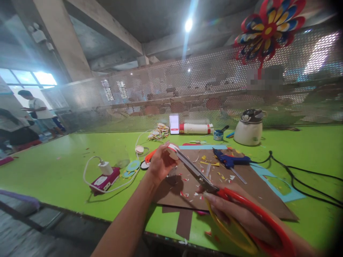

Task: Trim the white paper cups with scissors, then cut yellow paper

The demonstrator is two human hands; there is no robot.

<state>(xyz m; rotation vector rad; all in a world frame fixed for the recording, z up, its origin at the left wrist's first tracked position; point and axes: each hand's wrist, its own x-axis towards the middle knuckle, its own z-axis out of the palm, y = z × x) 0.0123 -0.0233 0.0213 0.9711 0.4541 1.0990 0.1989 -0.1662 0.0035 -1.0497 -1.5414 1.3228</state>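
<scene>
The left hand [162, 164] pinches a small white paper piece [173, 146] with a red edge between thumb and fingers, raised above the far left corner of a brown board [166, 197], probably so that its rim stays free for the blades. The right hand [223, 205] is wrapped around the red and yellow handles of the scissors [194, 170], whose tips reach the piece; whether the paper lies between the blades is too small to tell. The hands are apart, bridged by the scissors, and the long blades seem to let the right hand work from well back, near the board's near edge. The board lies at the near edge of the green table [53, 175], likely to shield its top, and paper scraps [184, 194] are scattered over it. A blue glue gun [230, 159] rests towards the board's far right corner, its cord [308, 171] led off the right side, presumably out of the hands' way. A phone [174, 124] stands upright at the table's far edge, facing the person, as if for easy viewing. Beside it lies a white roll [197, 129], with a jug [248, 130] further right; a purple power strip [105, 181] sits by the near edge, left of the board.
</scene>
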